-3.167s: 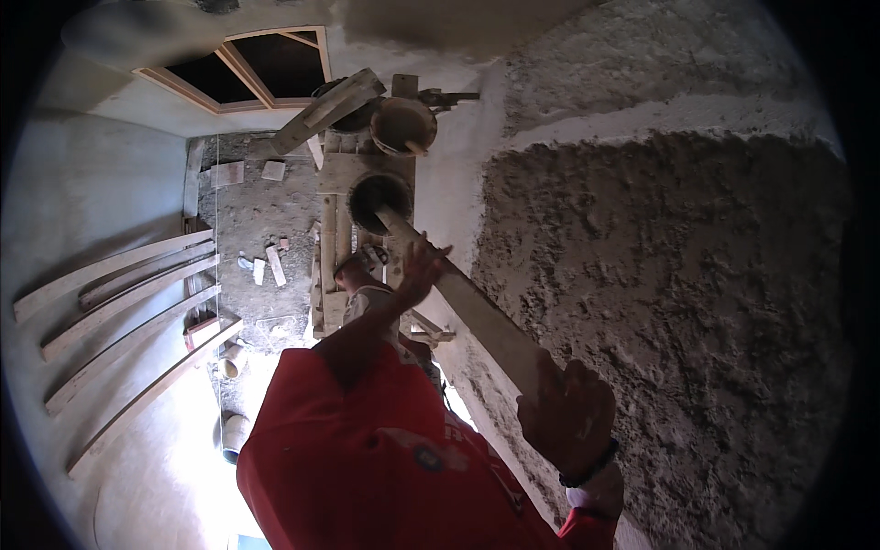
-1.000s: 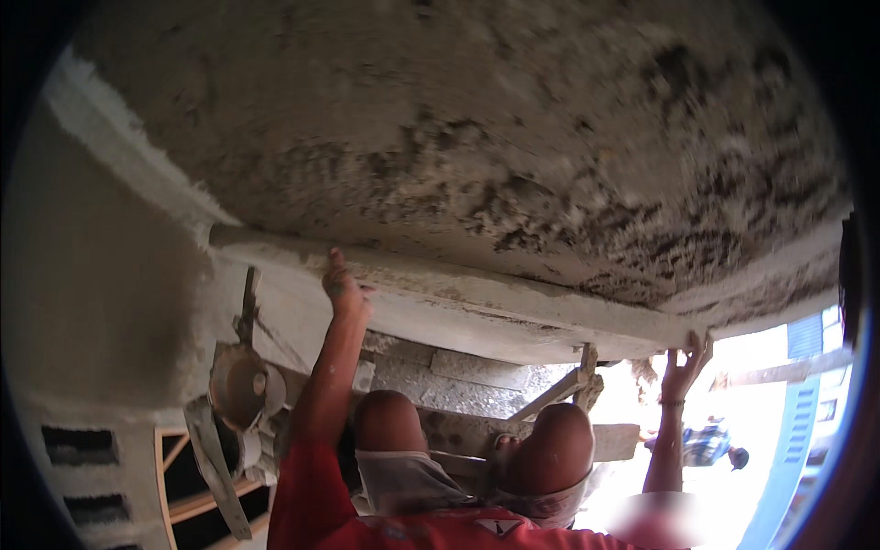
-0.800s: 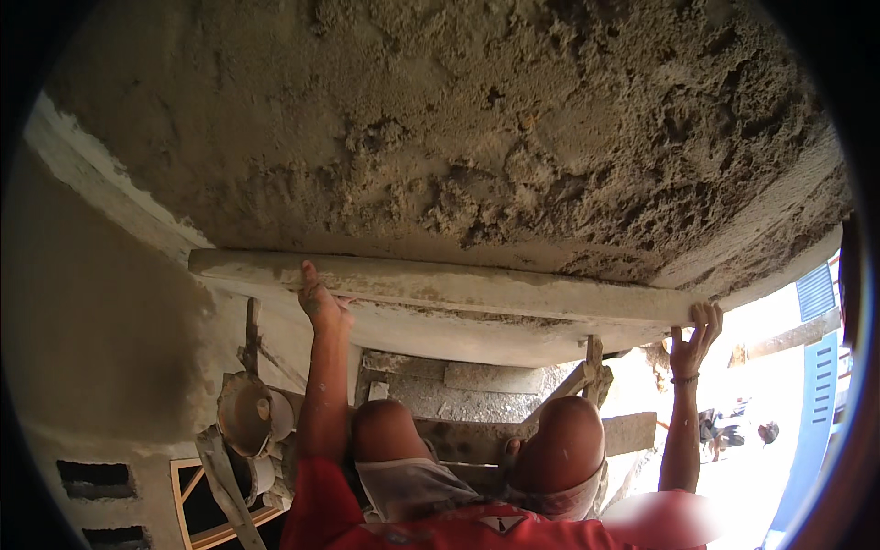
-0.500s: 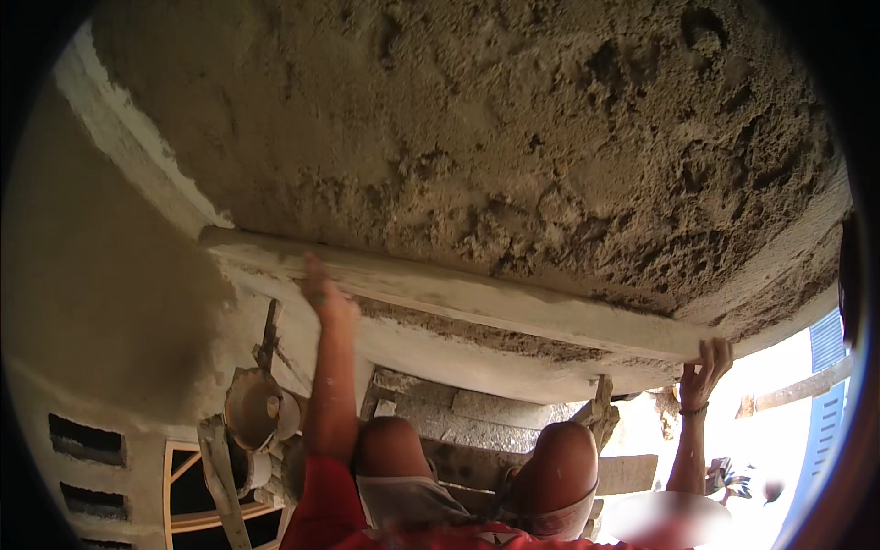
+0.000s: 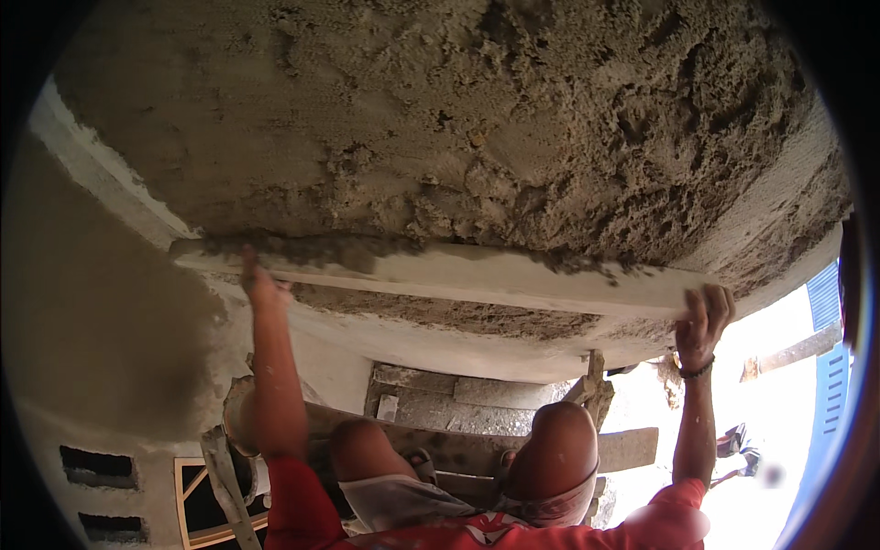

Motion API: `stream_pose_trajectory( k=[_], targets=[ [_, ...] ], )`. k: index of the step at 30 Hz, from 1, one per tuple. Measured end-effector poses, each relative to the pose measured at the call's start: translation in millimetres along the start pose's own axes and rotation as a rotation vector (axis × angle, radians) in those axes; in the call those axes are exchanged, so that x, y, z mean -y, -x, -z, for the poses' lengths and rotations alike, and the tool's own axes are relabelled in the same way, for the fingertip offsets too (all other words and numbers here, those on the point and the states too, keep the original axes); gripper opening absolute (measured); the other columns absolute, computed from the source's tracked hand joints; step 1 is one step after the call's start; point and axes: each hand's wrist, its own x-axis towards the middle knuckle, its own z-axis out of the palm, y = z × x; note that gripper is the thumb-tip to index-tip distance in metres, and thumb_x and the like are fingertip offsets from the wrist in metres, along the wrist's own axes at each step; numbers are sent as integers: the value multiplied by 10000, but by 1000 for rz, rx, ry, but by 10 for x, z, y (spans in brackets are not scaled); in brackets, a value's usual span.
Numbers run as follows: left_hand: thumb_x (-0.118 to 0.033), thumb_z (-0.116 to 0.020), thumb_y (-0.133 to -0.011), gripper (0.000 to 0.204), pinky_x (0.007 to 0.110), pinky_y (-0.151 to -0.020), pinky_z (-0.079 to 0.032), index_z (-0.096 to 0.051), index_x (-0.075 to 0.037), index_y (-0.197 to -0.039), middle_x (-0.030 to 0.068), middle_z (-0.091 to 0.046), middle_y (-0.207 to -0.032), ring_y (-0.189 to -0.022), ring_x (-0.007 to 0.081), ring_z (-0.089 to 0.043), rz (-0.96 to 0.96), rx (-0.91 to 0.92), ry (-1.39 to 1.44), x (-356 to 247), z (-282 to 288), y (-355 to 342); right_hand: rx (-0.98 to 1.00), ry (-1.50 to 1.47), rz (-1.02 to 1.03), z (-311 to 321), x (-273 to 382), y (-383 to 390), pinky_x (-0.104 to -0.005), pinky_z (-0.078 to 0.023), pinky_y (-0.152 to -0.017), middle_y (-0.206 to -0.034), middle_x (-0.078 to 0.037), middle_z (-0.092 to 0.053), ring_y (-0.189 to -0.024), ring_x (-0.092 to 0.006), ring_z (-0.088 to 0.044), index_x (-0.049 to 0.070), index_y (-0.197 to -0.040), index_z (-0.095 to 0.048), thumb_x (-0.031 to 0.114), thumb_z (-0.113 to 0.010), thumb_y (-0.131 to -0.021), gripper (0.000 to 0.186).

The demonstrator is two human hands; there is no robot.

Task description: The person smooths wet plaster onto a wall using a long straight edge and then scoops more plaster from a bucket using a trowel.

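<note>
A long pale straightedge board (image 5: 458,275) lies flat against the rough wet plaster (image 5: 495,119) on the wall in front of me. My left hand (image 5: 259,284) grips the board near its left end, where dark mortar has piled up on its upper edge. At the right end, my right hand (image 5: 704,321), with a dark band at the wrist, holds the board too. Both arms reach up in red sleeves. My bent knees (image 5: 559,440) show below.
A smooth plastered band (image 5: 101,174) runs down the left of the rough patch. Beneath me are wooden planks (image 5: 477,449), a bucket (image 5: 240,412) at lower left and a window frame (image 5: 197,500). Bright daylight and a blue panel (image 5: 830,348) lie at right.
The board has travelled up the plaster, tilting toward level and gathering mortar along its top edge. Both hands have kept their hold. About three seconds ago I was looking down the wall instead.
</note>
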Motion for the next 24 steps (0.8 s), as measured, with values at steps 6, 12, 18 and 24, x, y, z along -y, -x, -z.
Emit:
stream_pose_trajectory(
  k=[6,12,18,24],
  targets=[
    [-461,-545,-853,700,594,-994,-195,-286,-85,-1383,132,-243,-1430,-1291,351,-247,122,-90,-61,495,-126,484,17,71,-75,71,-424,537,-487,-387,-884,-1162,-162,-464,-1092,-373,-442,78,-1101,-495,38,-604,-771,351],
    [-397,-523,-881,591,537,-907,-358,-350,-66,-1339,131,-330,-1379,-1214,362,-370,-26,113,85,-235,148,-209,-114,81,65,48,69,-446,-451,-422,-790,-1010,-186,-527,-943,-359,-512,46,-1059,-512,-18,-574,-713,357],
    [-387,-519,-885,561,497,-830,-427,-363,-71,-1322,128,-483,-1229,-1071,328,-496,-20,52,34,-309,208,-484,-84,60,32,96,143,-524,-412,-434,-765,-1006,-150,-520,-931,-337,-508,92,-1069,-532,-39,-673,-599,508],
    [-418,-555,-855,623,566,-914,-339,-335,-118,-1354,125,-407,-1321,-1168,324,-435,34,-2,-21,-208,-68,52,-76,42,55,124,-253,-165,-462,-434,-830,-1076,-183,-502,-1024,-380,-481,60,-1061,-524,11,-597,-729,343]
  ],
)
